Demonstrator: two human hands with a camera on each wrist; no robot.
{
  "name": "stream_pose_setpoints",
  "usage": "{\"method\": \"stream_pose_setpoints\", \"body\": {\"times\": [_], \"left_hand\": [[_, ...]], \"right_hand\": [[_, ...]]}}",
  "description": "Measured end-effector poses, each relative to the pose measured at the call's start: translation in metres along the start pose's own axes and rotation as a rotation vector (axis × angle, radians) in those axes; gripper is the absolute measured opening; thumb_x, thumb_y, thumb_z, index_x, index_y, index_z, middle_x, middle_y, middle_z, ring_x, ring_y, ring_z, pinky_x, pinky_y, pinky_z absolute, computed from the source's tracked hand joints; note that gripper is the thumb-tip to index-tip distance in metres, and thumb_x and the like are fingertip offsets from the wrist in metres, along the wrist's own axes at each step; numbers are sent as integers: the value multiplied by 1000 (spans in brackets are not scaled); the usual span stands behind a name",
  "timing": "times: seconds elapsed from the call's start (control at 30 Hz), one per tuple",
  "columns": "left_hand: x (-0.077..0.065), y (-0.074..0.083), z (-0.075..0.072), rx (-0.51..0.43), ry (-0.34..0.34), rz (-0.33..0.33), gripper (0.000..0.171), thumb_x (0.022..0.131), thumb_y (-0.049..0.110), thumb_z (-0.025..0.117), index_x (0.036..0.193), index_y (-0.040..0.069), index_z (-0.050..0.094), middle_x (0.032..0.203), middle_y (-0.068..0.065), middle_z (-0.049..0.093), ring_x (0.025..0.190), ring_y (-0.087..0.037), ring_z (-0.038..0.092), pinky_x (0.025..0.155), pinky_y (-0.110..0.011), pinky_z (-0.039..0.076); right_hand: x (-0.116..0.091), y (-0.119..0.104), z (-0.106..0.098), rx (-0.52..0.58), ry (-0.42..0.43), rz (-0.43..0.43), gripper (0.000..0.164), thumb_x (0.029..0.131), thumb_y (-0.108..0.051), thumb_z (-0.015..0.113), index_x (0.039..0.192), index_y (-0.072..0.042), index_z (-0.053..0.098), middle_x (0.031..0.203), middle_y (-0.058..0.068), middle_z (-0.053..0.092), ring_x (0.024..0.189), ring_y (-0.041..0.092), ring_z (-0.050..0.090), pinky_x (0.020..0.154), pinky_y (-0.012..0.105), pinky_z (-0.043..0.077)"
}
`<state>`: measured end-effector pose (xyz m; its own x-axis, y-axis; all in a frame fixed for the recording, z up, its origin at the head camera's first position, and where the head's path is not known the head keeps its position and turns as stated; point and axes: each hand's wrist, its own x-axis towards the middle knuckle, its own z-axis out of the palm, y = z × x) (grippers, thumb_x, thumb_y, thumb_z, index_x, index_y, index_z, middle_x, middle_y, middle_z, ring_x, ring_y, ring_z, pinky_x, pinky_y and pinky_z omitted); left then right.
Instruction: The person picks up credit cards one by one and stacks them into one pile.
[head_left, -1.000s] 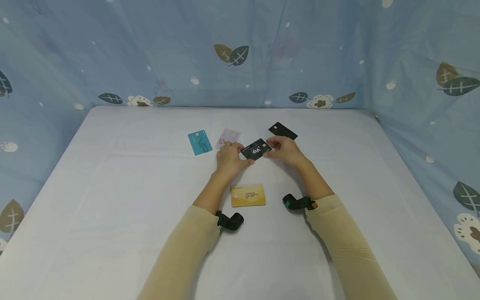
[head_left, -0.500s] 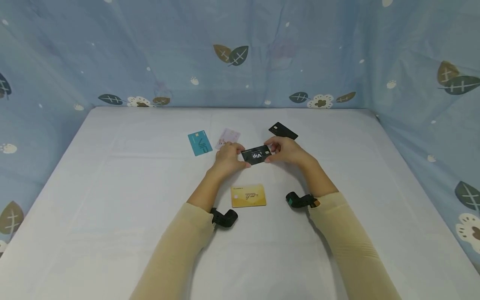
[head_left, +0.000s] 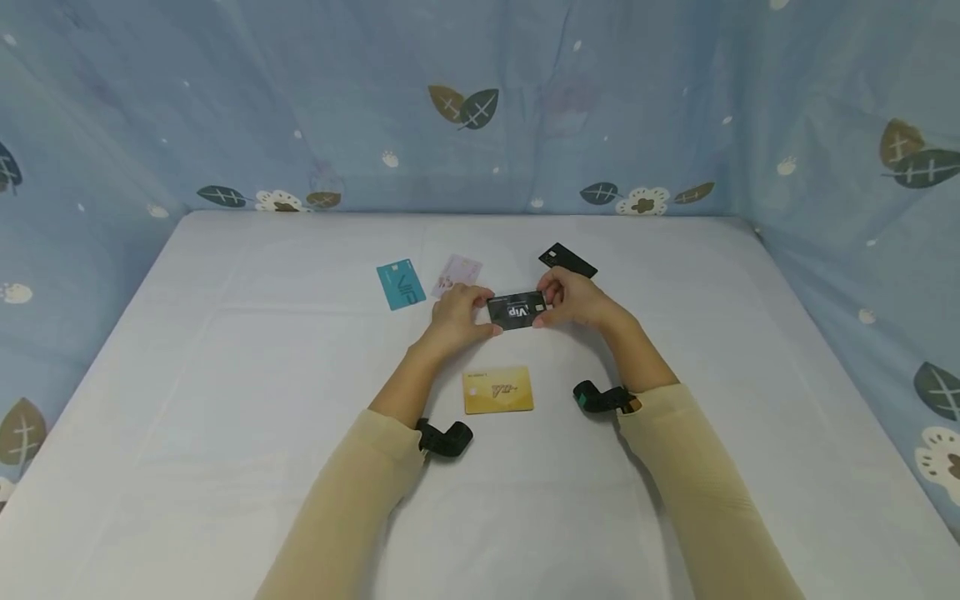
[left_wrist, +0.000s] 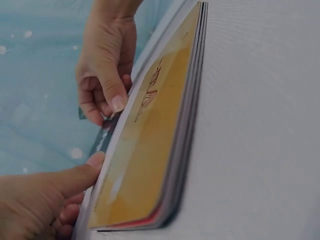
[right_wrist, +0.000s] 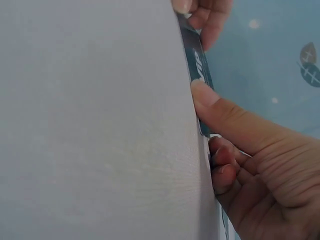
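Turned straighter since a second ago, the glossy black Vip card, seemingly plastic, is pinched between left hand and right hand, a round-cornered gold-topped stack nearside of both

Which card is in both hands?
The black "Vip" card, pinched between left hand and right hand; gold card, teal card, pale card and other black card aren't.
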<state>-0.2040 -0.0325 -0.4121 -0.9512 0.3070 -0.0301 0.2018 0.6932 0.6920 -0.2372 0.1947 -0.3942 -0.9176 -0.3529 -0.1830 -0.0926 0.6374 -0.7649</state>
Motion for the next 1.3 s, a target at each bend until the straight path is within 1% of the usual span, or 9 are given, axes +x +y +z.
{"method": "stream_pose_setpoints", "body": {"times": [0.17,0.3,0.47,0.57,0.7,0.83,0.93,1.13,1.3], "left_hand": [[-5,-10,9,-36,48,99,59,81,25,74,133,8,52,107,-6,57,99,-22,50,94,-41,33],[-9,-13,11,-67,80,139,61,83,24,73,135,5,49,106,-6,58,100,-21,53,96,-42,34],[-9,-14,12,-77,90,146,69,79,26,77,137,4,47,106,-7,57,98,-22,52,94,-40,37],[-9,-13,11,-98,81,144,72,77,27,79,138,4,47,107,-7,56,98,-22,51,92,-38,40],[-9,-11,11,-107,64,134,70,78,28,78,137,5,48,106,-7,56,98,-22,51,90,-37,42],[-9,-10,9,-111,58,140,68,77,28,78,135,5,50,105,-7,56,98,-21,51,90,-36,43],[-10,-12,9,-126,48,149,69,76,27,80,134,4,51,103,-6,56,97,-21,51,90,-36,43],[-21,-17,7,-146,23,154,66,75,27,80,131,4,53,99,-4,56,95,-20,51,90,-36,43],[-31,-16,1,-137,19,154,66,74,26,81,130,4,55,97,-4,57,93,-19,53,88,-35,45]], "right_hand": [[-4,6,4,3,49,-42,59,68,-7,84,115,-1,49,94,11,51,78,20,44,69,27,40],[-8,10,9,12,93,-72,63,69,-11,84,121,-4,50,94,9,54,77,20,46,67,25,40],[-13,14,15,8,98,-119,72,71,-16,83,133,-5,50,93,8,53,75,19,47,65,25,41],[-17,14,14,16,97,-130,72,71,-14,83,134,-3,50,93,8,52,76,20,47,66,25,40],[-21,13,12,1,82,-145,73,72,-11,82,136,-1,48,96,8,52,78,20,47,67,24,41],[-24,14,11,-10,72,-174,72,73,-11,82,135,0,48,97,9,54,79,20,49,67,23,42],[-27,14,12,-6,73,-177,70,72,-13,82,133,0,51,96,10,56,78,19,50,66,21,43],[-36,11,17,19,57,-169,67,70,-15,84,128,0,55,92,11,59,78,19,52,67,18,44],[-43,4,21,24,49,-198,67,68,-15,85,126,3,57,89,11,61,76,19,54,66,19,46]]}}
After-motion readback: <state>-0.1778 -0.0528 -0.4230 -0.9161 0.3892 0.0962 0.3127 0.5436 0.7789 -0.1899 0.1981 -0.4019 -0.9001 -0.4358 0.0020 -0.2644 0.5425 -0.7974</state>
